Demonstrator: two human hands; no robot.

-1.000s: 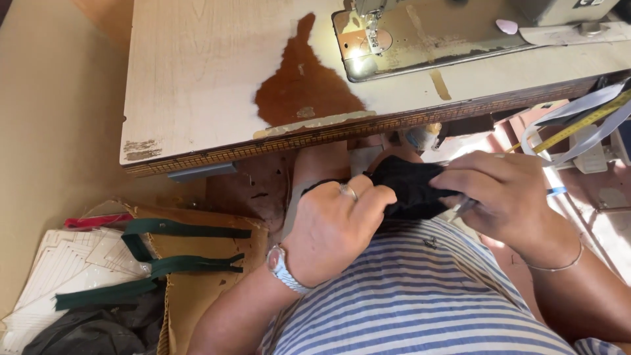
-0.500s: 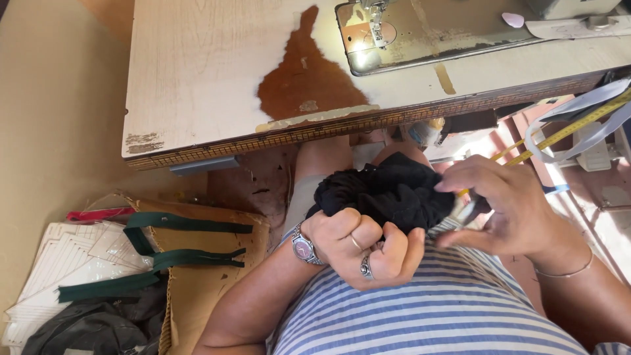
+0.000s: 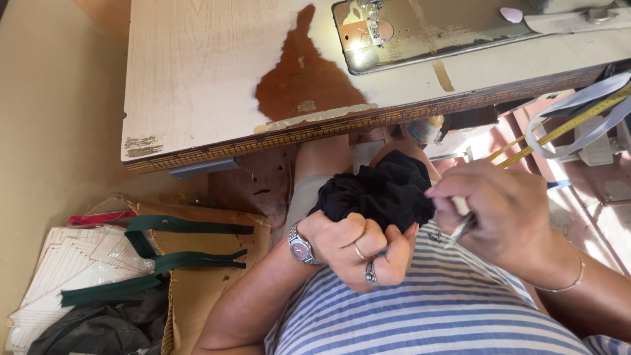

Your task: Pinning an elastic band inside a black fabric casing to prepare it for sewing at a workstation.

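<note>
Head view, sole view. Left hand (image 3: 358, 246): closed in a fist round the lower edge of the black fabric (image 3: 381, 190), fingers curled palm-up, rings and wristwatch showing. A second ago this hand lay knuckles-up over the cloth; it has since rolled over and the bundle has risen clear above it. Right hand (image 3: 503, 213): fingers pressed together in a pinch on a slim grey tool (image 3: 463, 229) held at the right edge of the fabric; the same hand earlier covered the cloth from the right and now sits a little lower.

Black fabric: bunched in the person's lap, above the striped shirt (image 3: 420, 309), just below the front edge of the surface (image 3: 217, 79).

Sewing machine (image 3: 394, 29): top of frame, cut off by the upper edge. Yellow tape measure (image 3: 559, 131): right, running out of frame. Green zippers (image 3: 171, 260): on the cardboard (image 3: 197, 289) at left, unchanged.

Hard to make out: the tool's tip, hidden between fingers and cloth; what kind of tool it is cannot be told. The fabric's shape as a garment is unreadable.
</note>
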